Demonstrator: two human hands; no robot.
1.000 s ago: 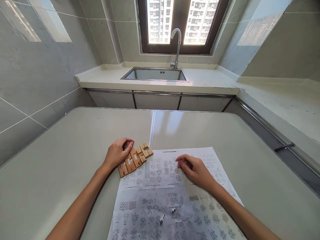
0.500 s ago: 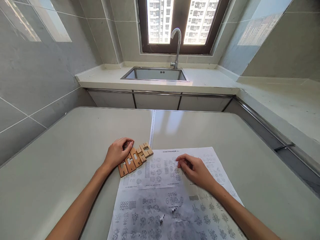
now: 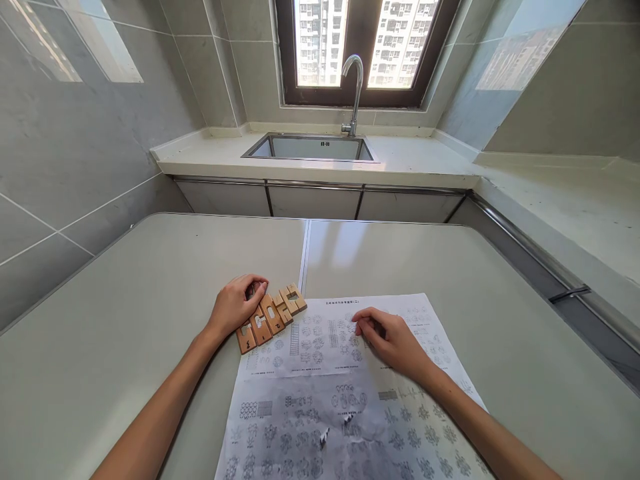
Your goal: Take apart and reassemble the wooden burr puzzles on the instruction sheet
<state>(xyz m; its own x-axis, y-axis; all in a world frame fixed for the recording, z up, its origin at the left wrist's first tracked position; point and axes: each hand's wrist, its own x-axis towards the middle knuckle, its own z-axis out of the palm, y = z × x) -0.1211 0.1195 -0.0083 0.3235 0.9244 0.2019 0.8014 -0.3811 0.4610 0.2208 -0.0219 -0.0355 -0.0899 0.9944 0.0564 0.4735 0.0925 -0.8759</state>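
Observation:
A slanted row of several flat wooden puzzle pieces (image 3: 274, 316) with cut-out slots lies over the top left corner of a printed sheet (image 3: 280, 400). Dark numerals mark some of them. My left hand (image 3: 237, 303) is closed against the row's upper left side, thumb along the wood and fingers bent around its far end; part of its grip is hidden. On the sheet's upper right part rests my right hand (image 3: 393, 340), loosely curved and holding nothing. Its index finger and thumb are apart, tips near the small printed diagrams.
Two small torn spots (image 3: 325, 437) show in the creased sheet. The pale table (image 3: 150, 280) has a seam down its middle. Beyond it stand a counter (image 3: 415, 157) with a sink (image 3: 310, 148) and a curved faucet (image 3: 356, 93), below a window. Tiled walls flank the table.

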